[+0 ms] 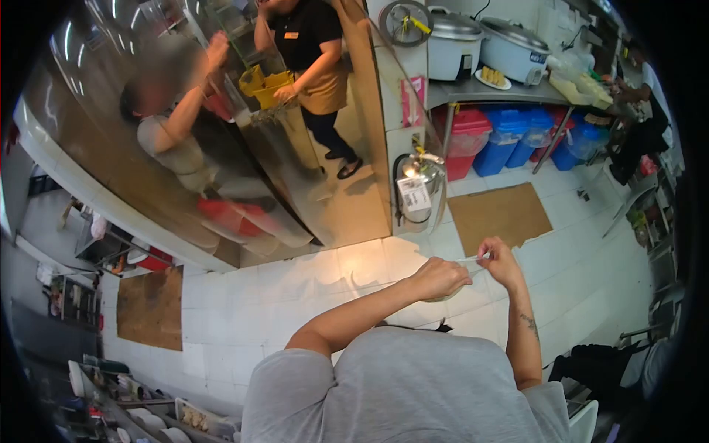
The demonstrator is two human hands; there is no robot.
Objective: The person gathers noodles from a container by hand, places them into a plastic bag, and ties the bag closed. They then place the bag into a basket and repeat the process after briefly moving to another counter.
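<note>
In front of my grey shirt, both arms reach forward over the tiled floor. My left hand [441, 279] is closed in a fist, with the fingers wrapped round something thin and pale. My right hand [500, 263] pinches the other end between thumb and fingers. A thin, whitish, see-through strip [473, 260] runs between the two hands; it looks like soft plastic, but its kind cannot be made out. Part of it is hidden inside my left fist.
Ahead, a fire extinguisher [415, 193] hangs by a doorway with see-through curtain strips. Two people stand there, one by a yellow bucket [264, 87]. Rice cookers [452, 46] top a metal table [509, 91] above lidded bins [501, 142]. Cardboard [500, 215] lies on the floor.
</note>
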